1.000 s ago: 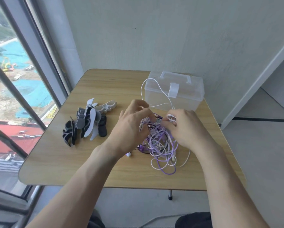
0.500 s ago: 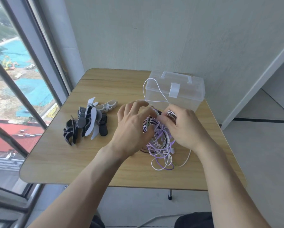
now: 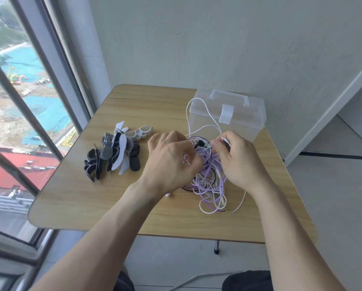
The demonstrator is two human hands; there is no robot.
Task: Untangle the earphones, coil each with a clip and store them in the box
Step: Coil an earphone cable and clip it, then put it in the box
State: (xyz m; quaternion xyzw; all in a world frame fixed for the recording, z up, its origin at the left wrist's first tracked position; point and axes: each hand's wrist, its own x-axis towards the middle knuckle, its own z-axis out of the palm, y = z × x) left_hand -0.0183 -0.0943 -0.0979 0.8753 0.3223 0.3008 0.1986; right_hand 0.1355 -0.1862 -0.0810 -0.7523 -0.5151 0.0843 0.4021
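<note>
Several earphone cables, purple, white and black, are knotted into one tangled bundle of thin earphone cords [image 3: 207, 181] that lies on the light wooden table [image 3: 134, 206], between your two hands and just in front of the clear plastic storage box with a handle and a white latch [image 3: 238, 114]. Your left hand [image 3: 169, 162] has its fingers curled into the top of the tangle, pinching strands there, probably to anchor the knot so it does not drag across the table when the other side pulls. Your right hand [image 3: 236, 158] pinches a white cord between thumb and fingertips at the upper right of the bundle; from there a long loop of white cord [image 3: 199, 108] arcs up in front of the box (it looks like the strand you are trying to free). The lower coils spill toward you on the tabletop, with one white end trailing off to the right.

The box's lid is down, and nothing is coiled or stored yet, so you are early in the untangling. The heap of black, grey and white flat silicone cable clips [image 3: 115, 152] sits well to the left of the cords, within reach of your left hand for the coiling step. I judge that a hard tug on that white strand could tighten the knot instead of loosening it.
</note>
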